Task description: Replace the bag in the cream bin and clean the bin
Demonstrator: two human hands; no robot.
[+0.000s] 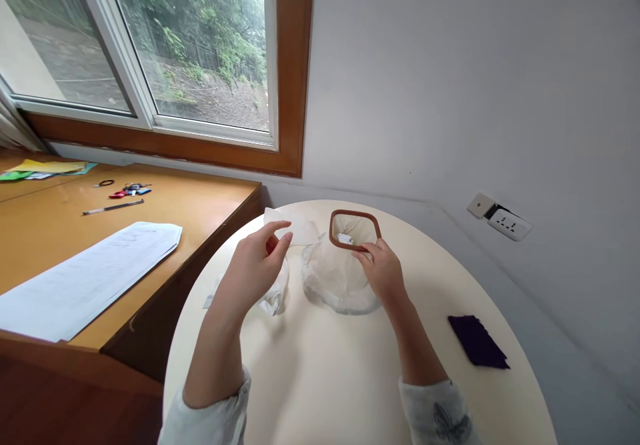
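My right hand (383, 268) grips the near right edge of a brown rounded-square frame (345, 245). Sheer whitish fabric (337, 278) hangs below the frame and spreads on the round table. A small white piece (345, 238) shows inside the frame's opening. My left hand (260, 255) is raised to the left of it, thumb and forefinger apart, with nothing visible between them. Beneath and behind the left hand lie crumpled clear-white material (275, 295), partly covered by the hand, and a thin translucent white sheet (297, 225).
A dark purple cloth (479, 341) lies on the right of the cream round table (330, 378). To the left, a wooden desk (210, 198) bears papers (95, 275), a pen (113, 207), keys (133, 190) and coloured sheets (45, 167). A wall with sockets (509, 223) stands behind.
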